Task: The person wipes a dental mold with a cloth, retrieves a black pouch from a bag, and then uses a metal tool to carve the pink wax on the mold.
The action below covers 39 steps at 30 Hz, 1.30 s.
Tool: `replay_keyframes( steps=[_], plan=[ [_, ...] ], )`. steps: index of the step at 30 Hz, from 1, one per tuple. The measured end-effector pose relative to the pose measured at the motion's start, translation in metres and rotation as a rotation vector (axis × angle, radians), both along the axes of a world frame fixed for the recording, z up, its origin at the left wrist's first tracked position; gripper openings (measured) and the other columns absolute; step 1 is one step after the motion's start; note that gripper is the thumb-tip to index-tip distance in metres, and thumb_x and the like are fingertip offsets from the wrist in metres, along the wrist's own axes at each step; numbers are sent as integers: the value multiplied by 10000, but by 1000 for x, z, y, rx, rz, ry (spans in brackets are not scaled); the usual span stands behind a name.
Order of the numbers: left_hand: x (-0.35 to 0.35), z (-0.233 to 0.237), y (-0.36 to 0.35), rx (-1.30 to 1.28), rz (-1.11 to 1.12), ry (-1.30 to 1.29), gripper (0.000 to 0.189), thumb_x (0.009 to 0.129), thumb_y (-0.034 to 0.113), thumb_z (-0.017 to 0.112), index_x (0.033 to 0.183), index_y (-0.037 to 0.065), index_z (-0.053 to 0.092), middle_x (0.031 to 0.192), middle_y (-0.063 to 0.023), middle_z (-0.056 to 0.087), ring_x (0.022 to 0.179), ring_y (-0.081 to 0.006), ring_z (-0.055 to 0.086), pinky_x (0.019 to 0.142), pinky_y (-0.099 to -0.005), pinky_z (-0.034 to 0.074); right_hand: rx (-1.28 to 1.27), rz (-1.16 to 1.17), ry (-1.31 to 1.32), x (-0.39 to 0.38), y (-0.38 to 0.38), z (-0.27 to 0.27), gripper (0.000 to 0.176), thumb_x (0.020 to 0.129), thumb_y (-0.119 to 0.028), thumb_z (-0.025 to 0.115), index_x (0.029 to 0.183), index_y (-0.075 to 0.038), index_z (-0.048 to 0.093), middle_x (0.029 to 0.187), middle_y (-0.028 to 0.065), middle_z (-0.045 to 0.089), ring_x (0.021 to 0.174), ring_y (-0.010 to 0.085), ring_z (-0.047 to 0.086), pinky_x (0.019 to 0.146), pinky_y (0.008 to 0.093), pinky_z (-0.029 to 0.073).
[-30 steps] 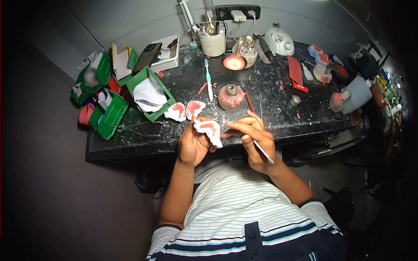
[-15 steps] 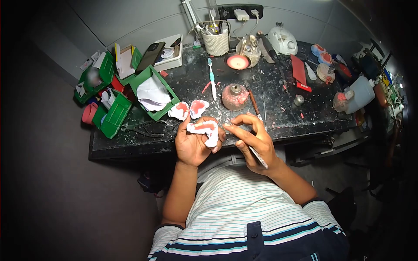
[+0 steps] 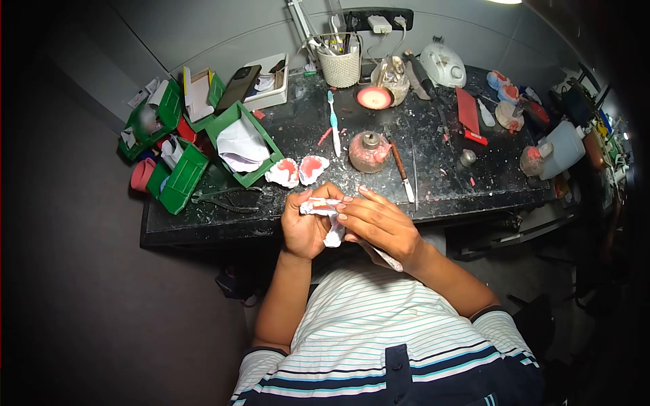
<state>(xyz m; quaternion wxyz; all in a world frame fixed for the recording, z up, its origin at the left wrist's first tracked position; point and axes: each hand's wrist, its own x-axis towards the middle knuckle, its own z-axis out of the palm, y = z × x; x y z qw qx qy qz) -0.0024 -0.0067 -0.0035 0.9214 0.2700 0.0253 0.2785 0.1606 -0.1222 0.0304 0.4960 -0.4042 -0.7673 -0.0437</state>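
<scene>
the left hand (image 3: 305, 229) is held just in front of the near edge of the dark, speckled bench (image 3: 298, 135), above the person's striped shirt. its fingers are curled around a white plaster dental cast with pink wax (image 3: 323, 208), thumb on the near side. the cast is off the bench, between the two hands.

the right hand (image 3: 380, 229) lies against it from the right. its fingers (image 3: 352, 211) are stretched out side by side and pressed onto the top of the cast. the same hand keeps a thin metal instrument (image 3: 391, 260) tucked under the palm, and only the pale end shows near the wrist.

on the bench just beyond the hands lie two more plaster casts with pink wax (image 3: 298, 170), touching each other. right of them stands a round pinkish spirit lamp (image 3: 369, 151), with a brown-handled tool (image 3: 401, 169) beside it. a blue-and-white toothbrush (image 3: 333, 120) lies further back. open green plastic bins (image 3: 245, 145) holding white paper crowd the left end, with grey pliers (image 3: 220, 197) in front of them and a black phone (image 3: 238, 86) behind. a white woven cup of tools (image 3: 338, 66) stands at the wall. a white plastic jug (image 3: 563, 147) sits at the right end.

any print on the bins, the jug or the papers is too small to read.
</scene>
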Motion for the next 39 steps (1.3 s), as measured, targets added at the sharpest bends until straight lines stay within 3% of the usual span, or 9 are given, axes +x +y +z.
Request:
replay_keyframes(
  steps=[5, 8, 10, 11, 16, 23, 25, 30, 39],
  plan=[
    [5, 7, -2, -54, -18, 25, 708, 1041, 558, 273, 1051, -71, 597, 919, -191, 683, 727, -237, 696, 572, -330, 577, -77, 16, 181, -2, -6, 9, 294, 895, -37, 714, 1178, 30, 672, 1144, 189, 692, 1090, 335, 686, 1038, 511, 498],
    [9, 13, -5, 48, 23, 180, 902, 1011, 717, 171, 915, -38, 655, 771, -202, 683, 425, -243, 569, 362, -325, 458, -93, 2, 304, 5, -8, 5, 250, 924, -14, 673, 1163, 61, 664, 1138, 214, 707, 1030, 327, 720, 938, 427, 565],
    [6, 6, 1, 83, -17, 163, 903, 1006, 723, 174, 924, -39, 652, 798, -230, 691, 469, -255, 605, 373, -316, 472, -115, -44, 401, 7, -8, 5, 204, 934, -9, 672, 1119, 76, 674, 1121, 221, 724, 992, 300, 741, 840, 345, 599],
    [5, 3, 3, 117, -57, 148, 905, 1000, 730, 177, 933, -40, 649, 825, -257, 700, 512, -267, 641, 384, -306, 487, -114, -44, 400, 8, -8, 5, 204, 934, -9, 672, 1119, 76, 674, 1121, 221, 724, 992, 300, 741, 840, 345, 599],
    [4, 8, -7, 79, 68, 250, 668, 1045, 611, 289, 1165, -6, 515, 804, -167, 661, 548, -218, 644, 337, -248, 413, -197, 73, 418, 1, -12, 0, 187, 893, 11, 714, 1071, 68, 701, 1066, 198, 739, 971, 298, 745, 864, 352, 590],
    [5, 15, -10, 126, 95, 291, 591, 1097, 472, 306, 1391, -22, 445, 849, -176, 656, 584, -216, 642, 353, -253, 421, -208, 28, 478, 1, -11, -4, 185, 912, -5, 693, 1085, 55, 714, 1070, 192, 747, 960, 280, 749, 843, 345, 593],
    [3, 11, -9, 167, 53, 122, 537, 1115, 382, 301, 1476, -6, 386, 876, -182, 650, 606, -215, 641, 361, -257, 422, -215, 26, 494, 1, -13, -4, 185, 899, 2, 706, 1077, 51, 718, 1060, 186, 750, 954, 274, 751, 838, 340, 594],
    [2, 18, -11, 172, 23, 240, 529, 1103, 376, 377, 1432, -29, 464, 619, -116, 587, 395, -118, 515, 314, -211, 319, -170, -14, 505, 5, -17, -5, 201, 838, 37, 759, 1037, 43, 730, 1035, 175, 755, 952, 266, 750, 840, 327, 591],
    [5, 22, -10, 238, 33, 422, 486, 1083, 357, 451, 1328, -44, 574, 568, -57, 570, 358, -80, 479, 285, -192, 267, -194, -82, 405, 9, -13, 8, 117, 886, 46, 700, 1000, 56, 721, 1027, 171, 747, 1083, 324, 716, 926, 373, 570]
  ],
)
